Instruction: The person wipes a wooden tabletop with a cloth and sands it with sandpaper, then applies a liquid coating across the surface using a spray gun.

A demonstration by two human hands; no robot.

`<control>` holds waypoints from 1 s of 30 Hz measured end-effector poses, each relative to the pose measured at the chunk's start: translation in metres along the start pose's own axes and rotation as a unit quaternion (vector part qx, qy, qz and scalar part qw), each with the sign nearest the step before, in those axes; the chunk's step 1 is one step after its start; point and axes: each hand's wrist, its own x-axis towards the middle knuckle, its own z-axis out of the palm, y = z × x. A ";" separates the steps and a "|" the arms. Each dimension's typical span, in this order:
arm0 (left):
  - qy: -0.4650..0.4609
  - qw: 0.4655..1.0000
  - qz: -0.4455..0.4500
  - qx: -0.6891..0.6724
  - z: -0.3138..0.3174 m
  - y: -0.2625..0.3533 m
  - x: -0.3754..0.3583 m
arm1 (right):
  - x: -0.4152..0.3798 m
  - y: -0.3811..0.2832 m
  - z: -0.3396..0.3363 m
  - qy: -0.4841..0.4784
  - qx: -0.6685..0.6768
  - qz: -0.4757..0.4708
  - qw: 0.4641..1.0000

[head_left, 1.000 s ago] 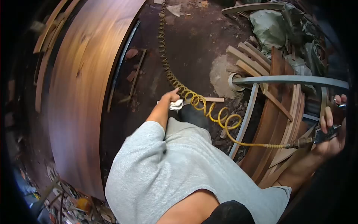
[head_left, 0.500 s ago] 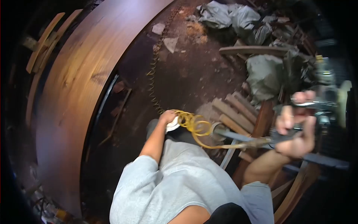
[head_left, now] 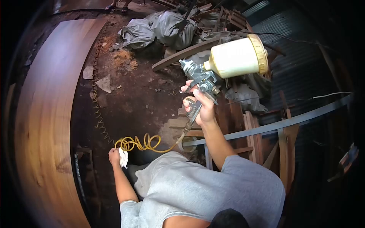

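Observation:
My right hand [head_left: 201, 104] is wrapped round the handle of a metal spray gun [head_left: 201, 78], raised in front of me. A cream-coloured paint cup [head_left: 236, 57] with a yellowed lid is fixed on the gun, tilted on its side. From the handle's base runs a yellow coiled air hose [head_left: 142, 143]. My left hand [head_left: 114, 156] is closed low by my leg on a folded white cloth [head_left: 123, 157], and the hose passes at that hand too; whether the fingers also grip it is hidden. To the left lies a long glossy wooden panel [head_left: 45, 114].
Grey sacks [head_left: 173, 29] and scrap wood are heaped ahead. A grey metal bar [head_left: 281, 124] crosses the right side above timber pieces [head_left: 254, 133]. The hose trails over the dirt floor [head_left: 133, 83]. A person's feet [head_left: 111, 7] show at the far top.
My view has turned right. My right hand has brought the spray gun from the far right edge to the middle, now sharp. My left hand still keeps the white cloth.

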 end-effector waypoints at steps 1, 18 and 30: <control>0.003 1.000 0.000 0.007 -0.002 -0.008 0.002 | 0.003 0.000 0.001 0.009 0.003 0.010 1.000; 0.086 0.935 -0.055 -0.339 -0.012 -0.014 -0.006 | 0.248 0.172 -0.096 0.107 -0.090 0.167 0.976; 0.089 0.919 -0.169 -0.345 0.034 0.158 0.015 | 0.579 0.369 -0.142 0.034 -0.144 0.245 0.958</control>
